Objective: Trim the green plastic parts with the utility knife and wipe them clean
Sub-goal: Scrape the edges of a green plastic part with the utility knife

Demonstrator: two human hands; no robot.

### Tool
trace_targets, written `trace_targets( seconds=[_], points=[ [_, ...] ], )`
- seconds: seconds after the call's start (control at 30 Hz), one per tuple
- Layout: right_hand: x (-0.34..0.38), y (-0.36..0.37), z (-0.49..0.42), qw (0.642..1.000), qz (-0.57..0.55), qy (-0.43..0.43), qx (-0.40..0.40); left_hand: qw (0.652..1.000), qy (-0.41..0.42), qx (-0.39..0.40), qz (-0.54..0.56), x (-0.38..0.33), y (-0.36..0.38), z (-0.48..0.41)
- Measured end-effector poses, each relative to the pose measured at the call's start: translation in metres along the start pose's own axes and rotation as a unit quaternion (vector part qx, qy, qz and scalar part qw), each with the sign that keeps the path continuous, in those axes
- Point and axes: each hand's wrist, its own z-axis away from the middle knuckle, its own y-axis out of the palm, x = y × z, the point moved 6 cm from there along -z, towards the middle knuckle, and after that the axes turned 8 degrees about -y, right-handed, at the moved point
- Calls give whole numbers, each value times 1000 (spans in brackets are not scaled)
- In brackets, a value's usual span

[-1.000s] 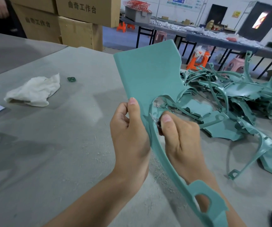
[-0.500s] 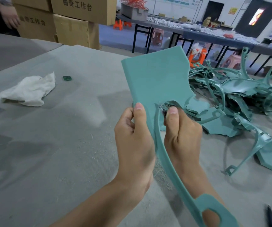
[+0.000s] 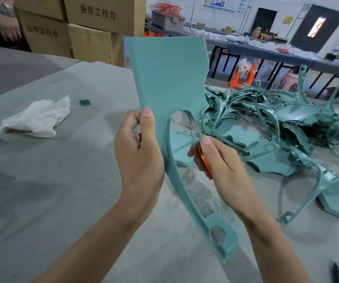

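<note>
Grey felt bench [image 3: 52, 201] under both hands. Cardboard boxes [image 3: 95, 37] stacked at its far edge, well beyond the left fingers [image 3: 129, 127]. Tangled pile [image 3: 276, 127] of green parts on the bench just past the right fingers [image 3: 197, 160], running off to their right. One green part [image 3: 168, 78] held upright between the hands: broad flat panel above the fingers, narrow curved arm sweeping down below them to a looped end. White cloth [image 3: 38, 119] crumpled well left of the left fingers. Grip, left hand [image 3: 138, 156]: thumb flat on the panel's near face, fingers curled behind its left edge. Grip, right hand [image 3: 219, 162]: fingers closed round the knife [image 3: 205, 160], orange handle showing, blade tip up by the part's cutout; contact unclear. Pale shavings [image 3: 201, 193] on the bench below the right fingers. Small green chip [image 3: 85, 102] near the cloth, far left of the fingers.
</note>
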Motion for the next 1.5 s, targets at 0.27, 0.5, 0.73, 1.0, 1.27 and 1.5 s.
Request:
trace_targets(
  seconds=[0.27,0.5,0.73,1.0,1.27,1.5],
  points=[
    [6,-19,4,985,164,41,23,1000,22,1,-16,-3,-1,0],
    [8,-37,4,945,316,65,55,999,26,1,-35,-2,-1,-1],
    [4,-54,5,962,248,106,49,995,69,23,-64,-7,2,5],
    [8,-65,4,990,105,82,-45,992,90,44,-79,-6,4,5],
    [14,-40,4,950,-257,131,-124,980,5,198,-29,14,24,11],
    [4,-53,6,931,-267,169,-185,941,-40,337,22,11,31,14]
  ],
)
